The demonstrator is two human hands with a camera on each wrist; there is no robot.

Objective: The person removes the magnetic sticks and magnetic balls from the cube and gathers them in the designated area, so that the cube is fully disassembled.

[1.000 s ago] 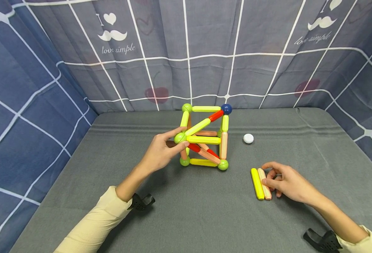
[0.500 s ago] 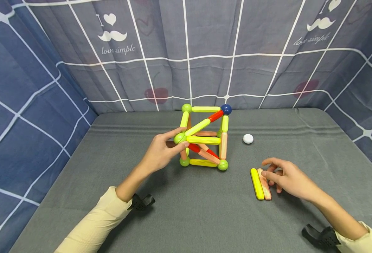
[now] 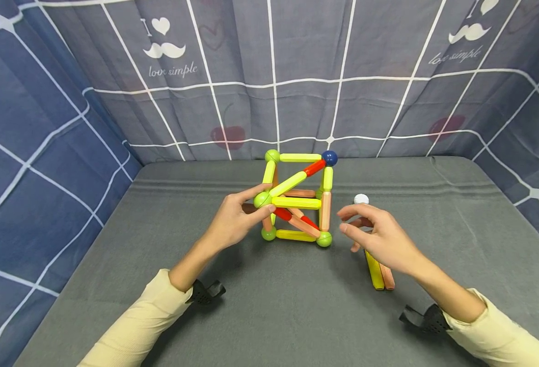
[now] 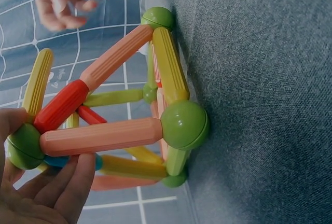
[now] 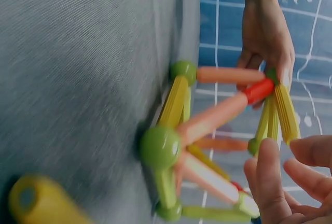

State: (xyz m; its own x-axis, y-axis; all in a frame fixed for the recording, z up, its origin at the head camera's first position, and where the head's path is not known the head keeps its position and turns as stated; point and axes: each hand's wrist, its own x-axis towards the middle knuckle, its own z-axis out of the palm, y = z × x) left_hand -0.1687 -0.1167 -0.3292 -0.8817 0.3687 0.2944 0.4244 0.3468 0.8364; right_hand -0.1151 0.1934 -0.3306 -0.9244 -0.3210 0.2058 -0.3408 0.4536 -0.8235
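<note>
My left hand pinches a green ball at the near upper left corner of a cube-like frame of magnetic building sticks and balls. From that ball a yellow stick runs right, its far end bare in the right wrist view. A red-and-yellow diagonal climbs to a dark blue ball at the back. A pink stick rises from the lower right green ball. Just right of the frame, my right hand hovers with loosely bent fingers and nothing in them.
Partly behind my right hand, a loose yellow stick and a pink stick lie side by side. A white ball rests beyond that hand. Checked curtain surrounds the grey cloth surface behind and at the sides.
My right hand has left the loose sticks and moved left and away from me, towards the frame's right side. The left hand and the frame stay where they were.
</note>
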